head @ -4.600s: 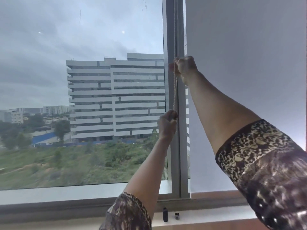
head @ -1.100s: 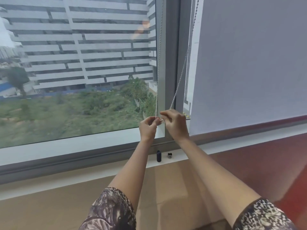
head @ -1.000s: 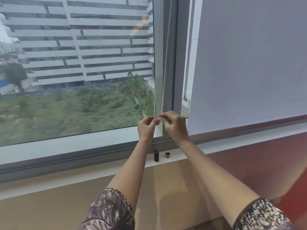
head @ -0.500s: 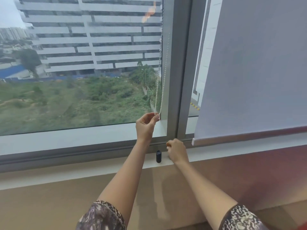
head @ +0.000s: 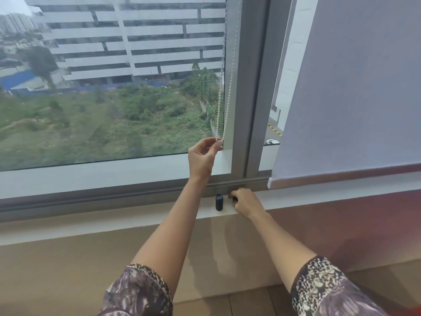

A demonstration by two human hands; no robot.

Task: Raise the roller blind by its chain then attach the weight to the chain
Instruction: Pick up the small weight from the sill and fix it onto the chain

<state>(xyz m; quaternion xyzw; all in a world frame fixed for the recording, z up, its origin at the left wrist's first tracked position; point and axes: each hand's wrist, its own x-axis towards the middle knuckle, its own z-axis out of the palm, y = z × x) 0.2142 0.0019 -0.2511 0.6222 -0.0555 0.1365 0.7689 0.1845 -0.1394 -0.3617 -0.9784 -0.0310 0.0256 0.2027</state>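
The white bead chain (head: 224, 94) hangs as a loop in front of the window's grey upright. My left hand (head: 203, 158) pinches the bottom of that loop between thumb and fingers. A black cylindrical weight (head: 219, 202) stands upright on the white sill (head: 319, 198). Just right of it, my right hand (head: 247, 203) rests on the sill with its fingers closed around a small dark part (head: 233, 198), mostly hidden by the fingers. The grey roller blind (head: 355, 87) covers the right pane, its bottom bar (head: 341, 176) a little above the sill.
The grey window frame upright (head: 255, 87) stands between the bare left pane and the blind. Below the sill is a tan wall (head: 68, 270). My patterned sleeves fill the lower edge of the view.
My right hand let go of the chain and dropped to the sill, closing over the small part beside the black weight. My left hand kept the chain's bottom loop.
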